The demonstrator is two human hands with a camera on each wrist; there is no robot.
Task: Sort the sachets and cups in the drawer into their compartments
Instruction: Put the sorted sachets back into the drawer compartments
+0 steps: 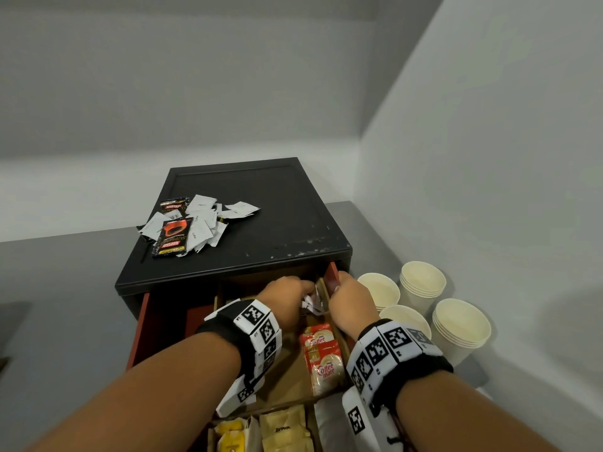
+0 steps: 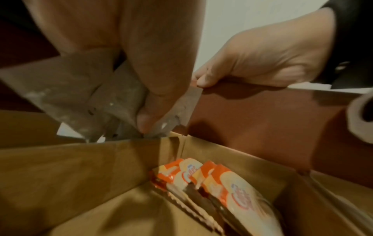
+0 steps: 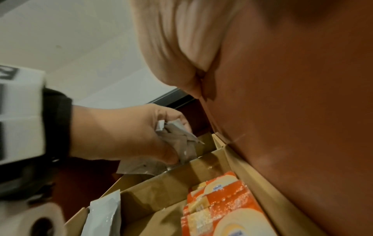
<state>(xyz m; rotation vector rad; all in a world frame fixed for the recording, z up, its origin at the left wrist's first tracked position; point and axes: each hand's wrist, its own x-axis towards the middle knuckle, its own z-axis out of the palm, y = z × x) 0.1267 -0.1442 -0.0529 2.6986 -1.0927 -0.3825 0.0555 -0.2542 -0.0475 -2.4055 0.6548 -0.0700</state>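
My left hand (image 1: 295,290) grips a bunch of small white sachets (image 1: 310,303) over the back of the open drawer, just above a cardboard divider (image 2: 84,159). The left wrist view shows the thumb pressed on these sachets (image 2: 96,95). My right hand (image 1: 341,283) holds the drawer's red-brown right wall (image 1: 331,274), pinching its top edge (image 2: 252,91). Red and cream Coffee mate sachets (image 1: 321,353) lie in the compartment below both hands (image 3: 220,201). Several stacks of cream paper cups (image 1: 424,285) stand on the counter right of the drawer.
A loose pile of white and black-red sachets (image 1: 195,223) lies on the black box top (image 1: 277,207). Front compartments hold yellow sachets (image 1: 231,435), brown sachets (image 1: 284,432) and a white packet (image 3: 102,214). Grey walls close in behind and on the right.
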